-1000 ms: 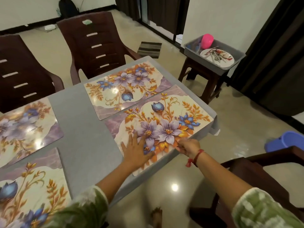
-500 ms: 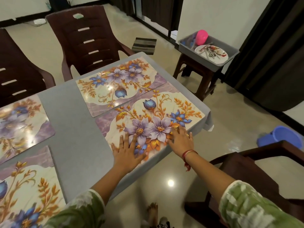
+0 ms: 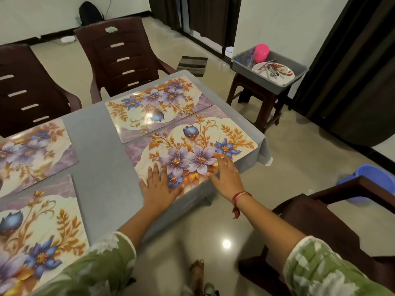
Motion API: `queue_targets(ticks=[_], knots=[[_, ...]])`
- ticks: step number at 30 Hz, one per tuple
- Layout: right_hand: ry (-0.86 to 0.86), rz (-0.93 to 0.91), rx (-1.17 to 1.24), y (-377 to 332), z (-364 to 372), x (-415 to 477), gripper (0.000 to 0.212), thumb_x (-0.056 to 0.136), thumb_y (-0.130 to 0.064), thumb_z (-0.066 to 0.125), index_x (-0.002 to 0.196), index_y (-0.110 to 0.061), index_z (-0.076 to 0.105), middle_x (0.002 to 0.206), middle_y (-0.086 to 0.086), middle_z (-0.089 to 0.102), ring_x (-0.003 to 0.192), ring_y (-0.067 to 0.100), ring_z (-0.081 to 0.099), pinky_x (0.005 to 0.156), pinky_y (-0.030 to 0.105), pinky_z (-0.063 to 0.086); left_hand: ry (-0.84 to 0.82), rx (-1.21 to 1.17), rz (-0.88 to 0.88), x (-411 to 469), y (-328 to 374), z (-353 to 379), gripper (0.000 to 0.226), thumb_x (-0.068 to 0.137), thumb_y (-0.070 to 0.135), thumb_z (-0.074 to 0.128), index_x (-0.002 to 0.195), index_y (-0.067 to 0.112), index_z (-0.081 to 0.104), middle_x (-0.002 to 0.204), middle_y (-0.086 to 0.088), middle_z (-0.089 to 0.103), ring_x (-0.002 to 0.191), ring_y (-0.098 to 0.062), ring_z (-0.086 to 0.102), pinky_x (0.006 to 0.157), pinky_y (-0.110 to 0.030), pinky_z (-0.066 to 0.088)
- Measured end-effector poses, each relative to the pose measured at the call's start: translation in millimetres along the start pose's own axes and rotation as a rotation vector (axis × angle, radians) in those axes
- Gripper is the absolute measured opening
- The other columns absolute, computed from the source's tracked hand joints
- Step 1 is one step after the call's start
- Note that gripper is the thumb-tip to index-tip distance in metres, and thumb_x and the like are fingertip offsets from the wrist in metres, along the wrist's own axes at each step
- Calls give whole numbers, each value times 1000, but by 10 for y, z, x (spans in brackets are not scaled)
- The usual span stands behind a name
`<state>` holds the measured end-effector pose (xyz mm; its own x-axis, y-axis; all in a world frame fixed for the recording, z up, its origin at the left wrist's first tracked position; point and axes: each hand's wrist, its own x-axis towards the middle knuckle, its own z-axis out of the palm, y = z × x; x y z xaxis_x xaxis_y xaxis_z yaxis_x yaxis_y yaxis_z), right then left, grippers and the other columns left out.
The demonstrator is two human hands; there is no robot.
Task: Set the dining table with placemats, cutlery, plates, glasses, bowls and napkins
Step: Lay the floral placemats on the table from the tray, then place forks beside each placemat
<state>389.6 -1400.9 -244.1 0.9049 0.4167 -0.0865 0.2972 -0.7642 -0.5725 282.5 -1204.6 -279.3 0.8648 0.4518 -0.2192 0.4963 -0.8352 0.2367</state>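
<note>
Several floral placemats lie on the grey table. The near right placemat sits at the table's right corner, edge to edge with a far right placemat. My left hand lies flat, fingers spread, on the near edge of the near right placemat. My right hand rests flat on the same mat's near right side, fingers apart. Two more placemats lie at the left, one far and one near. Neither hand holds anything.
A grey tub on a brown stool right of the table holds a plate with cutlery and a pink cup. Dark brown chairs stand behind the table and at the near right. A blue bucket sits on the floor.
My right hand went from pinching the placemat's near edge to lying flat on it. The mat slid further onto the table; my left hand stayed pressed on it.
</note>
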Motion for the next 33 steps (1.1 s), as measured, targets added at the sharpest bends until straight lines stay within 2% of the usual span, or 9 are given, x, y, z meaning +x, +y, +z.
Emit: queue_targets(ticks=[3,5,7,8,10,13,20,28,33], knots=[[-20,-45,82,35,-139,-329,60,93,-38,55,145,-20,31,154,8,20,139,29,26,109,43,31,83,-69,3,-324,195,-57,106,65,82,-2,153,23,-3,160,-6,-10,147,-27,-12,115,-53,-4],[-15,-59,137,106,-291,-580,56,94,-36,53,144,-19,33,152,7,23,138,29,29,109,42,31,117,-139,-10,-617,366,-111,107,66,85,0,152,21,-5,160,-8,-11,147,-26,-12,116,-50,-5],[2,-79,163,223,-454,-872,52,96,-33,51,143,-18,35,150,8,26,137,28,30,109,39,29,171,-185,-9,-971,558,-134,95,82,79,18,152,20,-7,159,-7,-15,147,-25,-14,116,-49,-4],[4,-85,171,284,-518,-1005,51,96,-33,50,142,-18,36,149,8,26,136,28,29,109,38,29,211,-219,4,-1130,643,-130,88,89,68,32,152,19,-5,160,-7,-14,147,-25,-14,116,-50,-2],[-14,-124,180,452,-689,-1349,50,96,-33,50,141,-19,37,147,7,29,135,26,31,108,38,31,311,-281,28,-1551,847,-82,81,93,54,47,153,21,2,161,-6,-9,148,-25,-9,116,-52,3],[-16,-150,182,688,-911,-1850,48,95,-32,52,140,-18,40,141,8,33,130,25,35,105,35,31,361,-331,45,-2146,1120,-15,79,91,55,46,152,25,7,161,-7,0,148,-26,-3,116,-54,5],[-5,-202,212,876,-1182,-2689,46,95,-33,53,137,-16,44,133,9,40,124,26,40,105,36,30,419,-367,-10,-3111,1456,-62,73,93,40,55,152,20,16,160,-10,5,148,-29,-3,117,-53,7],[40,-237,281,1064,-1288,-3477,48,95,-35,51,138,-16,42,133,6,40,125,23,41,105,35,30,364,-358,-53,-3934,1623,182,71,95,41,51,152,21,14,160,-7,1,147,-26,-7,117,-48,4],[92,-205,262,1291,-1454,-4241,47,94,-32,54,137,-14,44,130,11,42,123,27,43,107,37,31,311,-391,-6,-4531,1896,523,68,94,39,53,151,19,21,159,-8,10,147,-28,-1,116,-49,11]])
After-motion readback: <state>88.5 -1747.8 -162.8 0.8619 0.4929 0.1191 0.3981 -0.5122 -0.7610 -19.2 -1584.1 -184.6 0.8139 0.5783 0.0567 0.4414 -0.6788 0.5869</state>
